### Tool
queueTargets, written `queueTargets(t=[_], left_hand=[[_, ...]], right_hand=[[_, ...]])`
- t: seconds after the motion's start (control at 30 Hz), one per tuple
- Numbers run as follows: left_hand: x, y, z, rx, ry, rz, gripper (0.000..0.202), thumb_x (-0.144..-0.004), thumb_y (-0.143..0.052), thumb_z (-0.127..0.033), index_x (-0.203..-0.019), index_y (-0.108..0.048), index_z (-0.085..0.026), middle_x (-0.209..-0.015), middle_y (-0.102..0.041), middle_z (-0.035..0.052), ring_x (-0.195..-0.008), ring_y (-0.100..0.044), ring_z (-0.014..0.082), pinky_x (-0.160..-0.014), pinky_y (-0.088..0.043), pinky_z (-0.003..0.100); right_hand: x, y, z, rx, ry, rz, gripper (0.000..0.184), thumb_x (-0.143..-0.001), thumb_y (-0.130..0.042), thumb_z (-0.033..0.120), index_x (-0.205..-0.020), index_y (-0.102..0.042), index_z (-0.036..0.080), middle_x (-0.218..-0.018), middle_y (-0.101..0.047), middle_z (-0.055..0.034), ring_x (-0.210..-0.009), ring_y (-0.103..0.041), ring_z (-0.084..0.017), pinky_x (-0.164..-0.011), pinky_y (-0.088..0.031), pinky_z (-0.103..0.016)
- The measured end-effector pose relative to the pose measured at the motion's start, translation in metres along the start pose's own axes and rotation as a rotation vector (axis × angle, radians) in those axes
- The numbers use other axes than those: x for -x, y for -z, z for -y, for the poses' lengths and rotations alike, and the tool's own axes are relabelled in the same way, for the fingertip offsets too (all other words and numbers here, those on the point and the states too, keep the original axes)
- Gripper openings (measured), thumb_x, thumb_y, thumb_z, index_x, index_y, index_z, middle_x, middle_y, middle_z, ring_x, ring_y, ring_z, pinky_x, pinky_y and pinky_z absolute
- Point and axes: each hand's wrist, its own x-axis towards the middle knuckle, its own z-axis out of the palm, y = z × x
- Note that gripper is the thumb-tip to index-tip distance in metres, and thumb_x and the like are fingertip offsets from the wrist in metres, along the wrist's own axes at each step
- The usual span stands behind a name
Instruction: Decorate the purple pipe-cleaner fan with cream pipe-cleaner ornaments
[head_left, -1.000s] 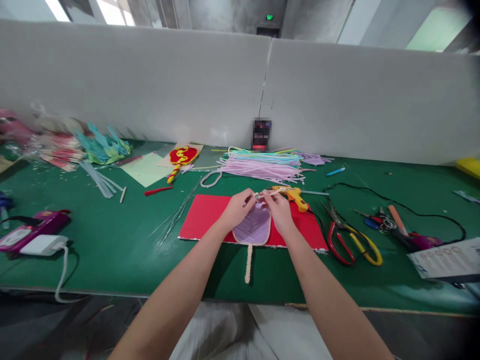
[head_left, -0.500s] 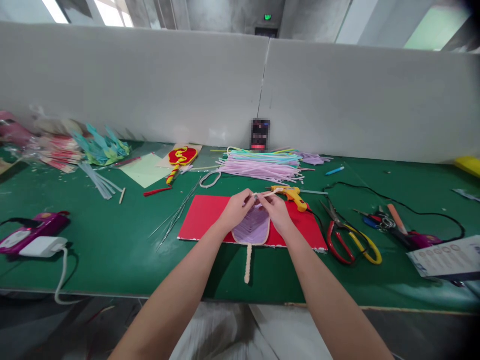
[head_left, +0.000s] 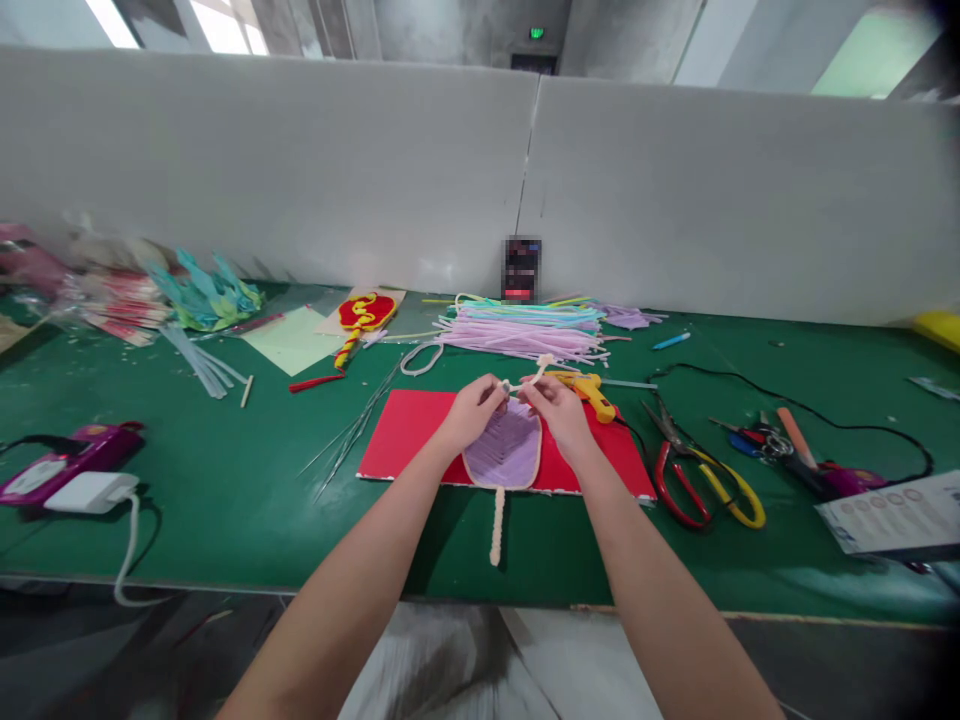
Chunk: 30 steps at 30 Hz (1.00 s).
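Observation:
A pale cream pipe cleaner point(head_left: 541, 370) is pinched between the fingertips of my left hand point(head_left: 474, 415) and my right hand point(head_left: 561, 412). Its curled end sticks up above my right fingers. Both hands are closed and nearly meet over the top of a lavender fan shape point(head_left: 504, 450), which has a cream edge and a twisted cream handle point(head_left: 496, 527). This fan lies on a red board point(head_left: 411, 432), its handle hanging past the board's front edge. My fingers partly cover the fan's upper edge.
Behind my hands lies a pile of lavender and teal pipe cleaners point(head_left: 525, 335). A yellow glue gun point(head_left: 596, 395) rests at the board's right back, with pliers point(head_left: 694, 470) further right. Thin wires point(head_left: 352, 435) and a red-yellow fan point(head_left: 366, 312) lie leftward; a phone point(head_left: 521, 268) leans against the partition.
The pipe cleaner's free end has swung up and now stands above my right fingers. My left hand has shifted slightly left, and more of the fan's upper part shows.

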Motion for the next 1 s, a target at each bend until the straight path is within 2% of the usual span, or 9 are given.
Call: queueTargets(t=[0.13, 0.23, 0.33, 0.5, 0.7, 0.83, 1.0], left_hand=[[-0.002, 0.002, 0.004, 0.108, 0.04, 0.063, 0.029, -0.084, -0.04, -0.036, -0.064, -0.045, -0.017, -0.058, -0.049, -0.0029, -0.058, -0.046, 0.0097, -0.06, -0.036, 0.022], [-0.001, 0.001, 0.005, 0.128, 0.076, 0.11, 0.029, -0.083, -0.042, -0.038, -0.064, -0.047, -0.017, -0.059, -0.05, -0.0027, -0.057, -0.046, 0.0095, -0.058, -0.035, 0.022], [-0.001, -0.001, 0.005, 0.136, 0.119, 0.133, 0.029, -0.083, -0.043, -0.038, -0.065, -0.047, -0.016, -0.058, -0.05, -0.0028, -0.056, -0.046, 0.0093, -0.057, -0.034, 0.021], [0.001, -0.002, 0.001, 0.131, 0.134, 0.17, 0.029, -0.082, -0.043, -0.039, -0.064, -0.047, -0.016, -0.058, -0.049, -0.0032, -0.055, -0.045, 0.0091, -0.057, -0.035, 0.021], [0.005, -0.004, -0.008, 0.066, 0.079, 0.192, 0.026, -0.082, -0.043, -0.034, -0.064, -0.047, -0.016, -0.06, -0.05, -0.0032, -0.058, -0.046, 0.0095, -0.059, -0.036, 0.021], [0.008, -0.009, -0.012, -0.085, 0.019, 0.22, 0.023, -0.082, -0.042, -0.03, -0.064, -0.048, -0.017, -0.061, -0.051, -0.0032, -0.059, -0.047, 0.0101, -0.057, -0.035, 0.022], [0.01, -0.016, -0.011, -0.276, -0.121, 0.241, 0.019, -0.081, -0.042, -0.023, -0.065, -0.049, -0.018, -0.062, -0.051, -0.0029, -0.06, -0.045, 0.0105, -0.058, -0.032, 0.022]], right_hand=[[-0.006, 0.009, 0.0, -0.105, 0.027, -0.115, 0.032, -0.069, -0.061, 0.046, -0.087, -0.061, 0.02, -0.071, -0.063, 0.0, -0.066, -0.059, -0.014, -0.053, -0.046, -0.023], [-0.007, 0.012, 0.0, -0.125, 0.063, -0.099, 0.029, -0.071, -0.059, 0.046, -0.083, -0.064, 0.021, -0.065, -0.06, 0.0015, -0.06, -0.056, -0.012, -0.052, -0.046, -0.023], [-0.005, 0.011, 0.003, -0.128, 0.067, -0.087, 0.029, -0.07, -0.06, 0.046, -0.081, -0.066, 0.02, -0.06, -0.057, 0.0015, -0.054, -0.053, -0.011, -0.042, -0.04, -0.021], [-0.002, 0.007, 0.008, -0.146, 0.051, -0.145, 0.029, -0.068, -0.061, 0.047, -0.076, -0.066, 0.02, -0.058, -0.057, 0.002, -0.047, -0.049, -0.01, -0.037, -0.035, -0.021], [-0.004, 0.012, 0.005, -0.144, -0.024, -0.196, 0.028, -0.066, -0.062, 0.047, -0.068, -0.063, 0.019, -0.051, -0.055, 0.003, -0.043, -0.047, -0.01, -0.039, -0.039, -0.024], [-0.006, 0.014, 0.002, -0.161, -0.112, -0.248, 0.025, -0.064, -0.063, 0.044, -0.06, -0.06, 0.019, -0.046, -0.052, 0.0038, -0.039, -0.045, -0.01, -0.039, -0.041, -0.024], [-0.009, 0.016, -0.005, -0.164, -0.241, -0.293, 0.018, -0.057, -0.066, 0.033, -0.052, -0.057, 0.018, -0.04, -0.048, 0.0045, -0.036, -0.042, -0.008, -0.037, -0.042, -0.023]])
